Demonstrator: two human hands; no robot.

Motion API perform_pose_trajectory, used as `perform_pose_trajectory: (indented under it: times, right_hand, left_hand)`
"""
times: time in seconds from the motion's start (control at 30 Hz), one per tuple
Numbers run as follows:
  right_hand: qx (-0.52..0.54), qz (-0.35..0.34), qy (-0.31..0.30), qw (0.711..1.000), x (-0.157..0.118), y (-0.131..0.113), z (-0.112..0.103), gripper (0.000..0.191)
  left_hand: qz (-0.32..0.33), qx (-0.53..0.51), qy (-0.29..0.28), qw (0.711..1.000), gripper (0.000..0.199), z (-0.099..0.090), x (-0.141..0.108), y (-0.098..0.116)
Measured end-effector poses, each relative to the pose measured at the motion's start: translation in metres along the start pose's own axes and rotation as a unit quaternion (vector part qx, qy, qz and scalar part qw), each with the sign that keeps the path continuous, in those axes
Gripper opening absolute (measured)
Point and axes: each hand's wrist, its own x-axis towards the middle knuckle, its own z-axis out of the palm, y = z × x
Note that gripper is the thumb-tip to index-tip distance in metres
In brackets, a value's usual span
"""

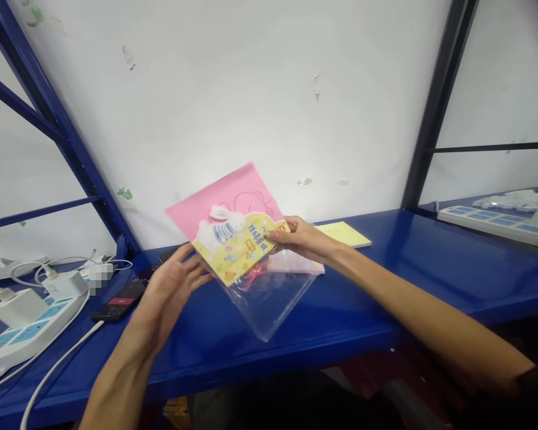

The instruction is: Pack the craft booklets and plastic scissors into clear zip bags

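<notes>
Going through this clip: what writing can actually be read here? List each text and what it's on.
Yellow rabbit card: large Chinese title, too blurred to quote.
Same card, small characters at its top: too small to read.
Phone: screen marks too small to read.
Power strip: no readable text.

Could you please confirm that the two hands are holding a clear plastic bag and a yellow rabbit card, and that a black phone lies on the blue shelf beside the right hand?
Not quite: the black phone lies beside the left hand, not the right hand, as the head view shows. The rest stands: both hands hold the clear plastic bag and the yellow rabbit card, and the phone is on the blue shelf.
</notes>
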Motion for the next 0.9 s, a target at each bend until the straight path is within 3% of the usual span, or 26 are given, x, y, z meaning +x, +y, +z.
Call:
perform_pose_trajectory:
  times: [0.07,0.2,0.5,0.6,0.73,0.9]
  right_hand:
    - [0.054,-0.027,0.028,0.998,0.002,0.009,0.006,0.039]
    - [0.100,-0.008,0.031,0.994,0.002,0.017,0.018,0.041]
    - [0.002,-0.015,0.011,1.000,-0.001,0.015,0.025,0.042]
    - [-0.029,-0.016,0.006,0.999,0.000,0.018,0.024,0.041]
    - [-0.107,-0.016,0.010,0.994,0.000,0.020,0.017,0.038]
    - [-0.104,-0.022,-0.013,0.994,0.006,0.024,0.003,0.063]
  left_hand:
    - [0.029,0.061,0.015,0.998,0.078,0.012,0.002,-0.007]
    - [0.089,0.117,0.098,0.984,0.060,0.026,0.001,-0.013]
    - [0.111,0.155,0.167,0.967,0.032,0.021,0.001,-0.013]
    - [0.101,0.159,0.167,0.968,0.035,0.023,0.002,-0.013]
    - [0.038,0.218,0.123,0.968,0.045,0.020,0.004,-0.011]
    - [0.025,0.209,0.132,0.969,0.039,0.001,0.009,-0.014]
